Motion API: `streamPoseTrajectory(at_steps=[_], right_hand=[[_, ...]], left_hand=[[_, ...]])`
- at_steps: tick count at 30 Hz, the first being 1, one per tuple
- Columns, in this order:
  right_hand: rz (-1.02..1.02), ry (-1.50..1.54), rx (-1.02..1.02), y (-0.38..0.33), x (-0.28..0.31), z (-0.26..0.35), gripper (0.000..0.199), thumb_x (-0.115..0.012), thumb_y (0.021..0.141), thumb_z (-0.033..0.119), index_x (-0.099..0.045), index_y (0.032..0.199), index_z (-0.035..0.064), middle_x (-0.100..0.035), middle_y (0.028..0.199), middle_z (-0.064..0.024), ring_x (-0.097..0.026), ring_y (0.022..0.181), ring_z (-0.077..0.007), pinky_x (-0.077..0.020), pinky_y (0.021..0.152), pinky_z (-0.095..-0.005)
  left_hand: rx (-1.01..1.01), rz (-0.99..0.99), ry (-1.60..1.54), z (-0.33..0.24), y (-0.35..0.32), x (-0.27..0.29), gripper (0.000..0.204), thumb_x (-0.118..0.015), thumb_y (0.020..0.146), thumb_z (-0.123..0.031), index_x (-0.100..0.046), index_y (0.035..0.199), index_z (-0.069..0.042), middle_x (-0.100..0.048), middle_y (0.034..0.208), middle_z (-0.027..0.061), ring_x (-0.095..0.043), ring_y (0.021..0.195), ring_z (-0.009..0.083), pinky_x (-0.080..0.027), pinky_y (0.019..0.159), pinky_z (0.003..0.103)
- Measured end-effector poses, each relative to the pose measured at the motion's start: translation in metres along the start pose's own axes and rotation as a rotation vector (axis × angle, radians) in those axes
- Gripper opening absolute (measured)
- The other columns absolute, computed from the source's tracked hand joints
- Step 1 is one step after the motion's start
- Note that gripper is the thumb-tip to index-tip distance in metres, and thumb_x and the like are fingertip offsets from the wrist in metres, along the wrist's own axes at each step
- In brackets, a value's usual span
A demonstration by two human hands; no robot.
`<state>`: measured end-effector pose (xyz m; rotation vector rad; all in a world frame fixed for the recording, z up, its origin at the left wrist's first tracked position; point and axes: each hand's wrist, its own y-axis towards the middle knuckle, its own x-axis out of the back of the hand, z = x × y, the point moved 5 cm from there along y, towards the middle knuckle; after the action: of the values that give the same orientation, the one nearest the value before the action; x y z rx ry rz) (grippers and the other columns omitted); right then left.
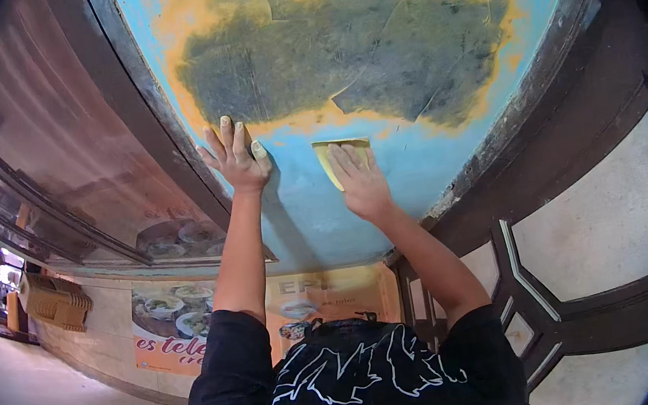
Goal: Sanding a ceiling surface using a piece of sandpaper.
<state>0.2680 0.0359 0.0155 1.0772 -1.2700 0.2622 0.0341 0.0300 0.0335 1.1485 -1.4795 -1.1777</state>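
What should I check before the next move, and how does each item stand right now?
1. Right hand over the yellow sheet: ok, its fingers lie across it.
2. Sheet's whole face touching the blue panel: cannot tell, the hand covers much of it.
3. Left hand apart from the sheet: ok, a gap shows between them.
4. Left fingertips clean: not ok, pale yellowish residue shows.
5. Dark patch unmarked: not ok, lines run through it.
6. Right hand clear of the dark frame at right: ok.
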Motion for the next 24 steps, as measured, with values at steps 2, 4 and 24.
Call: streamPoseTrajectory(at_steps=[2,4,24], right_hand=[[-0.066,-0.011,-0.036,0.013,0.025,-0.005,0.065,-0.052,0.074,0.005,-0.042,0.138,-0.0008,-0.038,0.146,-0.017,-0.034,0.136,-0.0367,-0.025,0.108,-0.0606],[-0.19,-0.035,-0.105,0.019,0.042,-0.01,0.067,-0.055,0.073,0.007,-0.041,0.137,-0.0025,-0.036,0.147,-0.019,-0.033,0.136,-0.0395,-0.0245,0.108,-0.0614],[-0.029,-0.048,-0.017,-0.003,-0.011,0.013,0.064,-0.054,0.075,0.005,-0.042,0.138,-0.0003,-0.036,0.148,-0.0166,-0.032,0.138,-0.034,-0.0248,0.109,-0.0599]], left_hand=[[0.009,-0.013,-0.004,0.001,0.0,0.001,0.048,-0.048,0.089,-0.024,-0.045,0.136,-0.015,-0.04,0.149,0.0091,-0.018,0.145,0.0363,-0.001,0.114,0.057],[0.014,-0.032,-0.012,0.001,0.001,0.001,0.049,-0.047,0.089,-0.025,-0.043,0.137,-0.017,-0.038,0.151,0.0059,-0.018,0.145,0.0344,0.0,0.114,0.057],[0.014,-0.013,-0.003,0.0,-0.001,0.001,0.047,-0.046,0.09,-0.024,-0.044,0.136,-0.016,-0.039,0.15,0.0073,-0.019,0.145,0.0351,0.001,0.114,0.057]])
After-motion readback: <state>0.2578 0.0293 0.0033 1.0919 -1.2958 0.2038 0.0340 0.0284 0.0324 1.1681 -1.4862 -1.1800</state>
